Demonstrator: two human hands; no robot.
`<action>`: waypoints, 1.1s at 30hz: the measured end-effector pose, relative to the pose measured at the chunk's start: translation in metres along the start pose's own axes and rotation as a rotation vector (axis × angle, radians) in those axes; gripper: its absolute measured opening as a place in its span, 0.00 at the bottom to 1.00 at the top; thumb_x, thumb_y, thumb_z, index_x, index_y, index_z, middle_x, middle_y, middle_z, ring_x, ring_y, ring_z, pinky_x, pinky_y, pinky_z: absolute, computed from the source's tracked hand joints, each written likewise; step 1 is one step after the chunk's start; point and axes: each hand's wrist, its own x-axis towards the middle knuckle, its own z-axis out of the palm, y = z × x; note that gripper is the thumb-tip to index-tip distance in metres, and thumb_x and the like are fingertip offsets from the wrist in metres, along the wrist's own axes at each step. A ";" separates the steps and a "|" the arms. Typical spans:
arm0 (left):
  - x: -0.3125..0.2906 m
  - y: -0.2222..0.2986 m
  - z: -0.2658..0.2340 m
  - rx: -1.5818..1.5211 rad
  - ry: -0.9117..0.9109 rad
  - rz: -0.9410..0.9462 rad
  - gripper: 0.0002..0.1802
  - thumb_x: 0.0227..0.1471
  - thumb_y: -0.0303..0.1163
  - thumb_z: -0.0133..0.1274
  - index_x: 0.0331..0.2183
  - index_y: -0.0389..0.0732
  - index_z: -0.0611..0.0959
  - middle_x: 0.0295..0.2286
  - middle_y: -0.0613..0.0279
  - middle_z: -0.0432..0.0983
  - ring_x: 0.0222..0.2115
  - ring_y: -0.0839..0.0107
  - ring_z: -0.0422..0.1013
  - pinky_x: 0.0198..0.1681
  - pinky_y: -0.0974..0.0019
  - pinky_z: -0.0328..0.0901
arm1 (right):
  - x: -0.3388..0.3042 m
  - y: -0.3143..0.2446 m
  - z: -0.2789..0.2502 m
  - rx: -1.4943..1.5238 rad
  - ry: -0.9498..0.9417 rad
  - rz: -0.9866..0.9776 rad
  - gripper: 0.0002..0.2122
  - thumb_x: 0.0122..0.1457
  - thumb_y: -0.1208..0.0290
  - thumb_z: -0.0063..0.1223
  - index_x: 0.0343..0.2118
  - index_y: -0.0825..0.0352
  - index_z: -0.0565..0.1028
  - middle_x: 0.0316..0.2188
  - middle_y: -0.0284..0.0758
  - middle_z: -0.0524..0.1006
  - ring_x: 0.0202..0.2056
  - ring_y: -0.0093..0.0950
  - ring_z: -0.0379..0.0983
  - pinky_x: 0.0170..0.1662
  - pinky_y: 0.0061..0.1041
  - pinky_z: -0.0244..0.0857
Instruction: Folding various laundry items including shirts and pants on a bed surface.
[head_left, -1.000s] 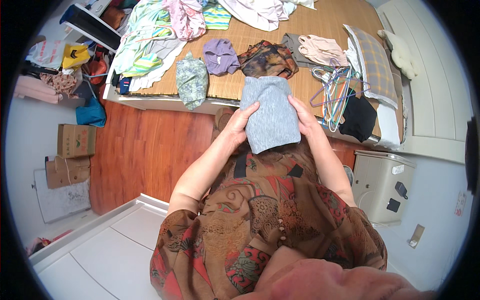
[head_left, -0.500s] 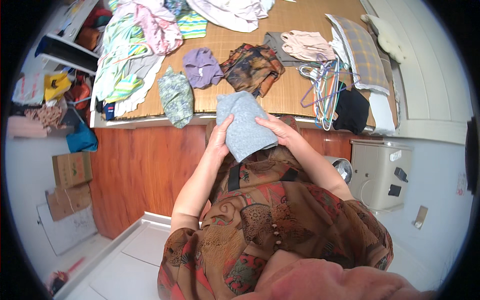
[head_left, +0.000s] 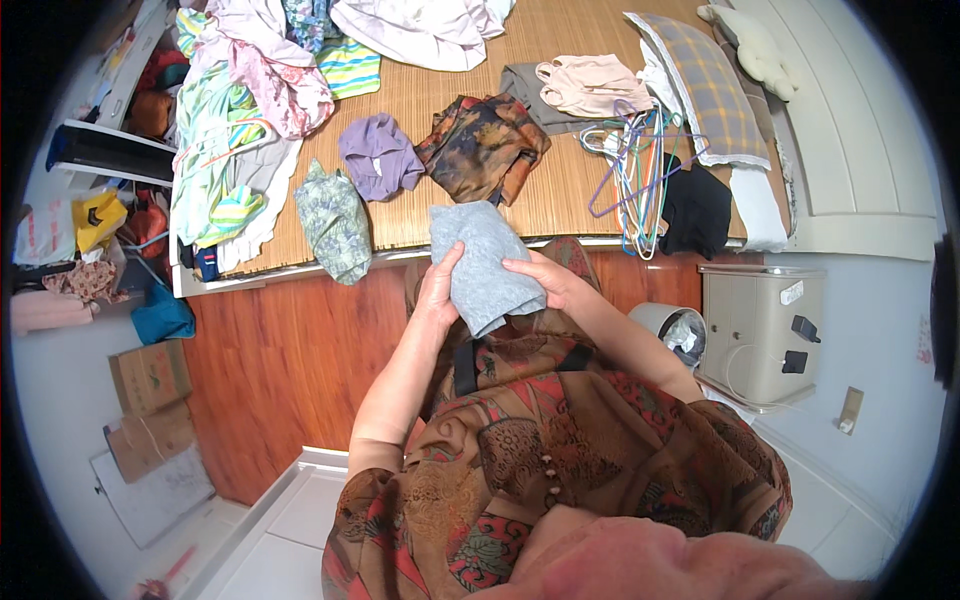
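A folded light grey garment (head_left: 487, 265) is held up over my lap, just in front of the bed's edge. My left hand (head_left: 440, 285) grips its left side, thumb on top. On the right side my right hand (head_left: 545, 278) holds it the same way; the fingers beneath are hidden. Beyond it on the bed mat lie a dark brown and orange patterned garment (head_left: 485, 150), a purple garment (head_left: 380, 158) and a rolled green floral garment (head_left: 334, 222).
The bed (head_left: 410, 225) bears a heap of clothes (head_left: 240, 110) at left. To the right are several hangers (head_left: 640, 180), a black cloth (head_left: 697, 212), a peach garment (head_left: 592, 85) and a plaid pillow (head_left: 700, 90). A waste bin (head_left: 665, 325) stands beside a beige cabinet (head_left: 760, 335).
My view has shifted slightly, so the bed and clothes sit a little further left. Both hands keep hold of the grey garment, which sits a bit lower in view.
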 end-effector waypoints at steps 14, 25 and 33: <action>0.087 0.043 -0.014 0.502 0.155 0.242 0.26 0.58 0.47 0.44 0.48 0.37 0.71 0.32 0.65 0.72 0.30 0.78 0.69 0.31 0.73 0.68 | 0.040 -0.082 -0.026 -0.074 0.217 -0.221 0.24 0.54 0.71 0.54 0.53 0.69 0.61 0.46 0.40 0.70 0.45 0.32 0.70 0.47 0.33 0.67; 0.121 0.048 -0.050 2.031 0.346 0.700 0.40 0.49 0.47 0.51 0.57 0.35 0.58 0.59 0.46 0.47 0.60 0.53 0.45 0.60 0.49 0.45 | 0.190 -0.215 0.009 -0.232 0.176 -0.579 0.24 0.56 0.65 0.54 0.51 0.72 0.62 0.45 0.40 0.71 0.42 0.30 0.71 0.41 0.30 0.69; 0.155 0.049 -0.049 2.053 0.403 0.896 0.42 0.49 0.52 0.49 0.56 0.32 0.59 0.59 0.49 0.49 0.61 0.56 0.43 0.61 0.50 0.41 | 0.173 -0.133 -0.119 -1.216 0.846 -0.303 0.26 0.56 0.48 0.46 0.19 0.72 0.73 0.13 0.40 0.72 0.14 0.29 0.70 0.20 0.28 0.65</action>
